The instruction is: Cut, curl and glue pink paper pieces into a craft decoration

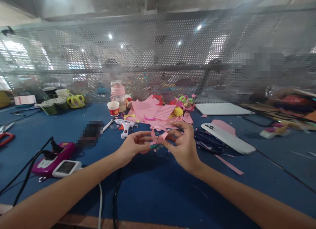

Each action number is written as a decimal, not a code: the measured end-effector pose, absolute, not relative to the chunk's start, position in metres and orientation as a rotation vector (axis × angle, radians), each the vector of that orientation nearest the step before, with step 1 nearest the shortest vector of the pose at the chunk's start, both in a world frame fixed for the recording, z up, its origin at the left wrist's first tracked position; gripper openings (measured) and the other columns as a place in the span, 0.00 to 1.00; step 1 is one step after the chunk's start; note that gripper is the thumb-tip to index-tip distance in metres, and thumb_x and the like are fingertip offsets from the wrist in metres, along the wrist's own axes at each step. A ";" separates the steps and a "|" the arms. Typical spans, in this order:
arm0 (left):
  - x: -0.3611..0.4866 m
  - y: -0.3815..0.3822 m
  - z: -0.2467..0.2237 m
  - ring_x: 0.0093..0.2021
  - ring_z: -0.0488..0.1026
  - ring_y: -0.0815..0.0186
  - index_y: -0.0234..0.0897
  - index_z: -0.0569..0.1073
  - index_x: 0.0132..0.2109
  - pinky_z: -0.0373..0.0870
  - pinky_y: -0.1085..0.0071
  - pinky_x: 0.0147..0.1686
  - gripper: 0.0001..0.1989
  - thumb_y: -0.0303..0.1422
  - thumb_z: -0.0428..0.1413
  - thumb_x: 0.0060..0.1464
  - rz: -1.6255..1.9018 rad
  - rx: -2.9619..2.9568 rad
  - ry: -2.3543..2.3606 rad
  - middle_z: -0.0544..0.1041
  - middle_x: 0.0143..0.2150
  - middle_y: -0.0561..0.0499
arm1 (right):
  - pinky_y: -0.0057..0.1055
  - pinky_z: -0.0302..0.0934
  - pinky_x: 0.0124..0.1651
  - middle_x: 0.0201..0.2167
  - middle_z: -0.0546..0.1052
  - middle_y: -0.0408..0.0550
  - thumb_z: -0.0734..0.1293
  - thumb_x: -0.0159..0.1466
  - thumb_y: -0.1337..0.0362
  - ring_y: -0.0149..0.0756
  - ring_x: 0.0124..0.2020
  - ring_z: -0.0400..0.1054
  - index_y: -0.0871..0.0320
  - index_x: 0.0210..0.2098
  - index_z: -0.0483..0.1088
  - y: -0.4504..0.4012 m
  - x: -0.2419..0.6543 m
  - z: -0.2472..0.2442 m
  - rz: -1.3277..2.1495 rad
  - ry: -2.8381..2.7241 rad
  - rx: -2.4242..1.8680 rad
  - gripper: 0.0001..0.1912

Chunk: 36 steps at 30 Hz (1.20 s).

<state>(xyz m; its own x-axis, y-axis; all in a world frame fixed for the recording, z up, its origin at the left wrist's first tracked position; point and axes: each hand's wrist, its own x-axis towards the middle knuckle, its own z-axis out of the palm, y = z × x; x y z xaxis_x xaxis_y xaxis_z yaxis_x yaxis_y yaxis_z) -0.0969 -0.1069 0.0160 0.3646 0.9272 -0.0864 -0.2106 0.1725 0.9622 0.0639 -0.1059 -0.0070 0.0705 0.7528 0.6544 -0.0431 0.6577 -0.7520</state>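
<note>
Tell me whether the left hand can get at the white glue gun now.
Probably yes: the glue gun lies just beyond the left hand, nothing visible between them, though that hand is busy with curled pink paper.

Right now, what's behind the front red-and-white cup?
A pink-topped bottle stands behind the cup. The cup hides the bottle's lower left part, so I can't see there.

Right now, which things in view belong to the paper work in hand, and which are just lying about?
Probably belonging: curled pink paper between left hand and right hand; pink sheets; glue gun.

Probably just lying about: white phone; nearer red cup; pink bottle.
</note>
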 end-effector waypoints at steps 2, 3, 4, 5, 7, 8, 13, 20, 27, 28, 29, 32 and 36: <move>-0.096 -0.107 0.015 0.26 0.74 0.70 0.32 0.71 0.39 0.63 0.81 0.21 0.21 0.25 0.63 0.33 0.966 1.093 0.865 0.78 0.34 0.46 | 0.28 0.67 0.34 0.37 0.61 0.42 0.70 0.48 0.70 0.25 0.28 0.64 0.51 0.40 0.53 -0.106 0.063 -0.007 0.664 -1.390 -0.649 0.25; -0.096 -0.107 0.014 0.26 0.74 0.70 0.31 0.72 0.38 0.64 0.80 0.22 0.20 0.26 0.63 0.33 0.970 1.084 0.868 0.78 0.34 0.46 | 0.28 0.67 0.34 0.37 0.61 0.42 0.70 0.48 0.70 0.25 0.28 0.64 0.51 0.40 0.53 -0.107 0.063 -0.007 0.663 -1.392 -0.650 0.25; -0.095 -0.107 0.014 0.26 0.74 0.69 0.31 0.72 0.38 0.65 0.79 0.23 0.19 0.26 0.64 0.32 0.970 1.073 0.861 0.78 0.34 0.46 | 0.28 0.66 0.34 0.37 0.61 0.42 0.70 0.48 0.70 0.25 0.28 0.64 0.51 0.40 0.53 -0.106 0.063 -0.006 0.669 -1.393 -0.656 0.25; -0.095 -0.107 0.013 0.27 0.74 0.69 0.31 0.72 0.38 0.66 0.78 0.25 0.19 0.26 0.64 0.33 0.968 1.064 0.849 0.78 0.34 0.46 | 0.29 0.66 0.34 0.36 0.61 0.42 0.70 0.48 0.69 0.26 0.28 0.63 0.51 0.40 0.53 -0.106 0.064 -0.006 0.681 -1.395 -0.664 0.25; -0.095 -0.108 0.013 0.28 0.75 0.68 0.32 0.72 0.38 0.67 0.77 0.27 0.19 0.26 0.64 0.33 0.961 1.044 0.828 0.78 0.34 0.46 | 0.30 0.65 0.33 0.36 0.62 0.43 0.70 0.47 0.68 0.27 0.28 0.63 0.52 0.39 0.54 -0.107 0.065 -0.004 0.708 -1.414 -0.669 0.24; -0.094 -0.108 0.014 0.28 0.75 0.68 0.31 0.72 0.37 0.67 0.77 0.27 0.19 0.27 0.64 0.33 0.961 1.031 0.824 0.78 0.34 0.47 | 0.30 0.65 0.34 0.36 0.62 0.43 0.70 0.48 0.67 0.27 0.29 0.63 0.53 0.38 0.55 -0.107 0.066 -0.004 0.720 -1.429 -0.660 0.23; -0.094 -0.109 0.016 0.27 0.75 0.68 0.32 0.72 0.34 0.65 0.78 0.24 0.19 0.28 0.65 0.29 0.976 0.992 0.860 0.77 0.31 0.49 | 0.32 0.61 0.41 0.36 0.66 0.46 0.64 0.55 0.59 0.32 0.37 0.63 0.55 0.35 0.61 -0.104 0.071 0.002 0.876 -1.329 -0.595 0.11; -0.094 -0.107 0.016 0.27 0.74 0.69 0.33 0.70 0.37 0.63 0.79 0.23 0.22 0.31 0.65 0.30 0.979 1.050 0.841 0.77 0.29 0.51 | 0.25 0.60 0.26 0.22 0.68 0.40 0.70 0.44 0.56 0.27 0.23 0.63 0.59 0.25 0.63 -0.080 0.083 0.008 1.464 -1.074 -0.779 0.16; -0.092 -0.112 0.020 0.25 0.73 0.68 0.32 0.67 0.39 0.62 0.78 0.22 0.25 0.31 0.65 0.30 0.887 1.055 0.868 0.77 0.27 0.48 | 0.20 0.43 0.14 0.11 0.62 0.35 0.68 0.45 0.49 0.20 0.11 0.51 0.60 0.22 0.62 -0.073 0.093 0.000 1.528 -1.619 -0.893 0.20; -0.092 -0.112 0.020 0.24 0.73 0.68 0.32 0.67 0.40 0.63 0.77 0.23 0.26 0.32 0.65 0.30 0.870 1.054 0.860 0.77 0.25 0.48 | 0.20 0.42 0.14 0.11 0.62 0.35 0.67 0.46 0.49 0.20 0.11 0.50 0.60 0.23 0.63 -0.074 0.092 0.000 1.513 -1.680 -0.902 0.20; -0.092 -0.112 0.019 0.24 0.73 0.68 0.31 0.66 0.40 0.63 0.76 0.25 0.27 0.32 0.66 0.29 0.859 1.057 0.849 0.76 0.25 0.48 | 0.21 0.43 0.14 0.12 0.62 0.35 0.67 0.47 0.48 0.20 0.11 0.50 0.60 0.24 0.64 -0.076 0.092 0.000 1.499 -1.732 -0.903 0.20; -0.092 -0.111 0.016 0.24 0.73 0.67 0.30 0.65 0.41 0.65 0.73 0.28 0.27 0.33 0.65 0.31 0.848 1.074 0.822 0.76 0.24 0.48 | 0.20 0.44 0.15 0.14 0.64 0.36 0.67 0.47 0.49 0.20 0.13 0.52 0.61 0.25 0.64 -0.082 0.088 0.003 1.470 -1.833 -0.866 0.19; -0.092 -0.108 0.012 0.23 0.72 0.69 0.30 0.65 0.40 0.64 0.74 0.27 0.25 0.33 0.64 0.33 0.838 1.103 0.801 0.75 0.24 0.49 | 0.21 0.50 0.19 0.20 0.69 0.41 0.67 0.50 0.52 0.23 0.19 0.58 0.62 0.24 0.67 -0.088 0.085 0.009 1.477 -1.936 -0.782 0.17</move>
<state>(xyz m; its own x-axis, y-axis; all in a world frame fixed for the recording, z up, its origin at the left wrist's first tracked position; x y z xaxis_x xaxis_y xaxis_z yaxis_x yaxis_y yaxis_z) -0.0923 -0.1082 0.0123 0.4597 0.8787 -0.1289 -0.1685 0.2288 0.9588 0.0848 -0.0884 0.0088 -0.6627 0.7430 0.0934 0.1064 0.2169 -0.9704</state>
